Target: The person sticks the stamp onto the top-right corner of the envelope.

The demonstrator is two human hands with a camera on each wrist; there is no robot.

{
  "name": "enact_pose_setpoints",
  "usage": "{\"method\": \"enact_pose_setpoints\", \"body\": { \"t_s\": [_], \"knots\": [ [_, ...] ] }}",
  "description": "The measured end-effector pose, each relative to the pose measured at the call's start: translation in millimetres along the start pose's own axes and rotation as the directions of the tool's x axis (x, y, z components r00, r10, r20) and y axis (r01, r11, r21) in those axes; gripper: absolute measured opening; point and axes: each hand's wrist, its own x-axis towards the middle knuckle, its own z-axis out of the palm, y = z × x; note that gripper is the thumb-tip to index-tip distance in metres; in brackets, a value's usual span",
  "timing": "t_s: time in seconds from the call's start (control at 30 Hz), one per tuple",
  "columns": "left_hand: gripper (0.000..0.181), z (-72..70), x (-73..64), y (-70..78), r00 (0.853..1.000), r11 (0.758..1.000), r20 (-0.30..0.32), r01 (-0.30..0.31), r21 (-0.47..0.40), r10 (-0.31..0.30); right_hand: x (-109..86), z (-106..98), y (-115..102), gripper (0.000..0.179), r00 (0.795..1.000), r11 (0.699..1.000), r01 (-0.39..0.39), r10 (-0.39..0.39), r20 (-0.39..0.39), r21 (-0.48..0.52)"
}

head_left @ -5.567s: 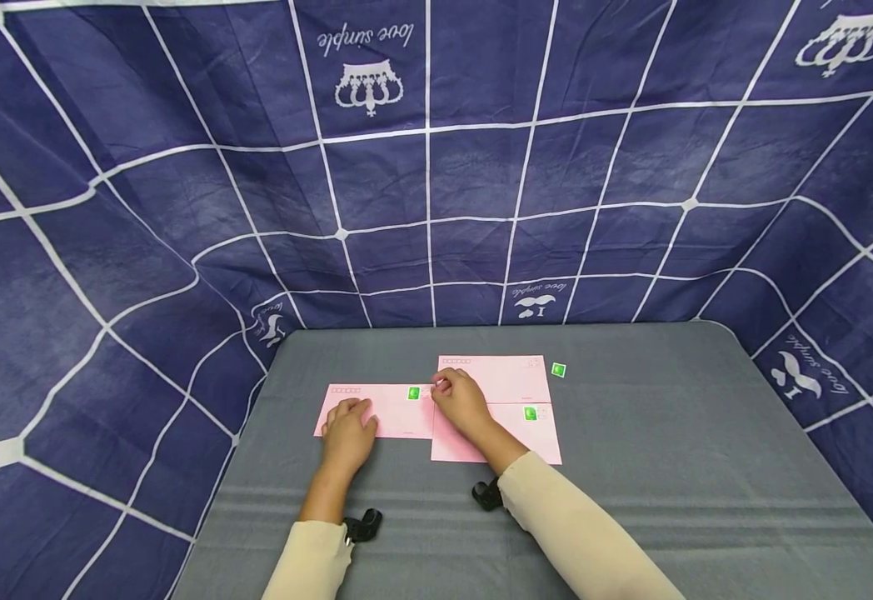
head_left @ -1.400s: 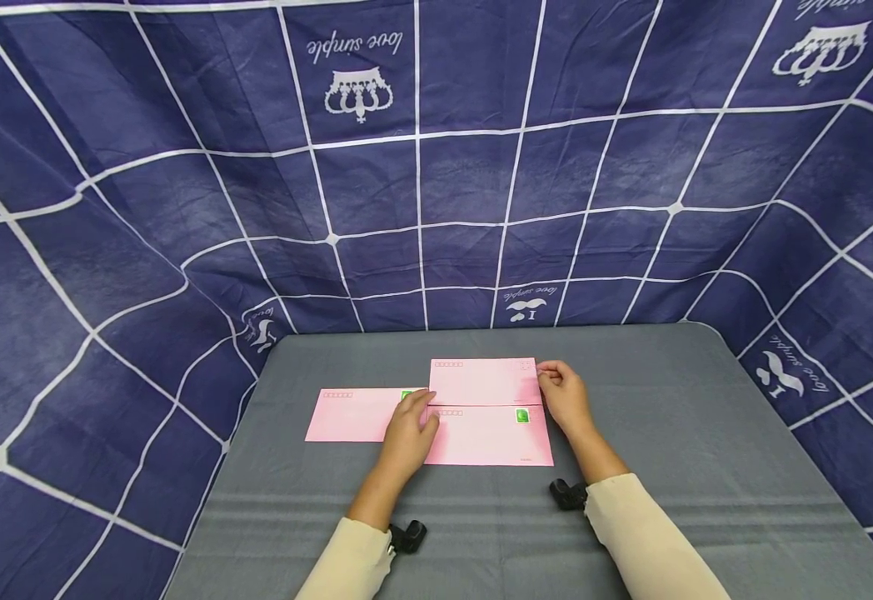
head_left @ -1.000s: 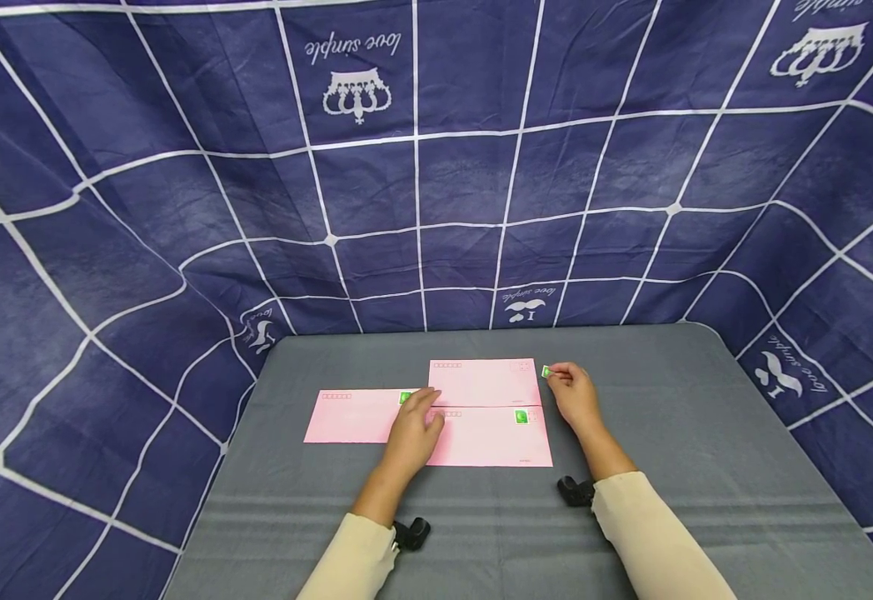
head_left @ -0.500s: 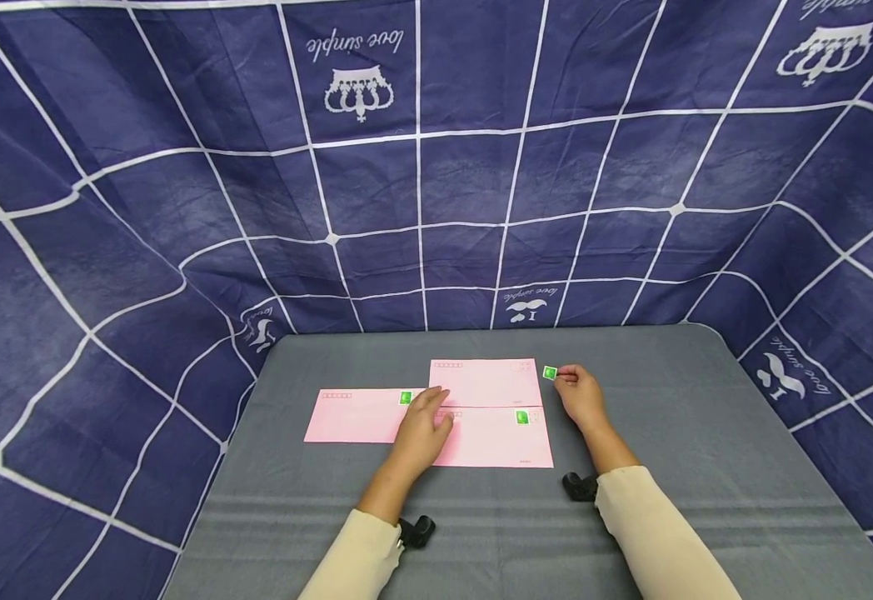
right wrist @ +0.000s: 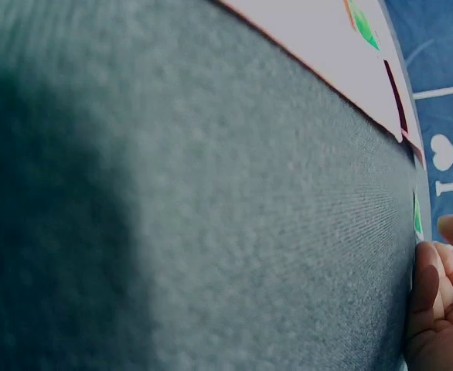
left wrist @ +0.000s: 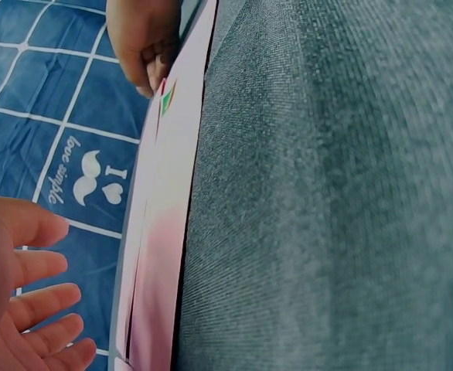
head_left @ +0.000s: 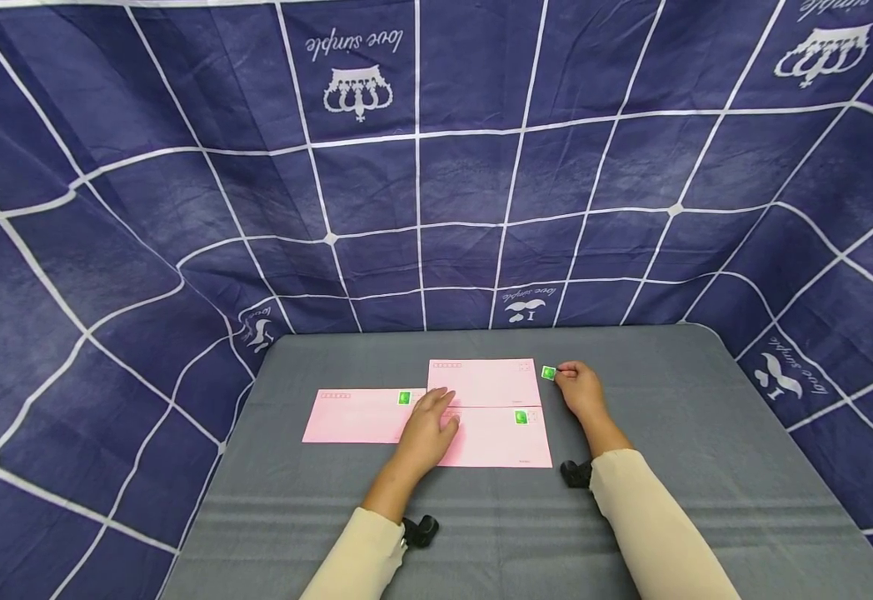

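Observation:
Three pink envelopes lie flat: the left envelope [head_left: 361,421], the upper right envelope [head_left: 481,382] and the lower right envelope [head_left: 496,446]. A green stamp [head_left: 404,398] sits at the left one's top right corner, and another green stamp [head_left: 521,417] at the lower right one's. My left hand [head_left: 425,429] hovers over where the envelopes meet, fingers relaxed and spread. To the right of the upper envelope, a loose green stamp [head_left: 548,372] lies on the cloth. My right hand [head_left: 582,392] has its fingertips at that stamp's right edge; the right wrist view shows thumb and curled fingers apart.
A grey cloth [head_left: 676,467] covers the table. Behind it and at both sides hangs a dark blue curtain [head_left: 466,183] with white grid lines. Black wrist cameras [head_left: 421,531] are strapped near both sleeves.
My left hand has left the left envelope and moved right. The right hand has gone from the envelopes' inner corner to the loose stamp, which has shifted slightly beside its fingertips.

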Motion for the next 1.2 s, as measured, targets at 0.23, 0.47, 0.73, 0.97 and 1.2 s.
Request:
{"method": "enact_pose_setpoints", "body": {
  "t_s": [0.23, 0.47, 0.73, 0.97, 1.2],
  "knots": [
    [0.051, 5.4, 3.5, -1.0, 0.999, 1.0, 0.053, -0.004, 0.008, 0.004, 1.7, 0, 0, 0.027, 1.0, 1.0, -0.023, 0.023, 0.0, -0.013],
    [0.053, 9.8, 6.7, -1.3, 0.992, 0.998, 0.126, -0.014, 0.055, 0.007, 3.6, 3, 1, 0.028, 1.0, 1.0, -0.025, 0.025, -0.002, -0.016],
    [0.052, 10.9, 8.7, 1.8, 0.985, 0.992, 0.168, -0.047, 0.119, 0.026, 4.1, 1, 2, 0.029, 1.0, 0.999, -0.022, 0.022, 0.002, -0.042],
    [0.055, 14.0, 10.3, -1.5, 0.976, 0.972, 0.213, -0.098, 0.212, 0.052, 4.0, 1, 0, 0.032, 0.999, 0.995, -0.027, 0.029, 0.02, -0.097],
    [0.054, 14.8, 12.2, -2.1, 0.971, 0.964, 0.233, -0.109, 0.243, 0.051, 4.8, 1, -1, 0.03, 0.999, 0.992, -0.022, 0.025, 0.022, -0.123]
  ]
}}
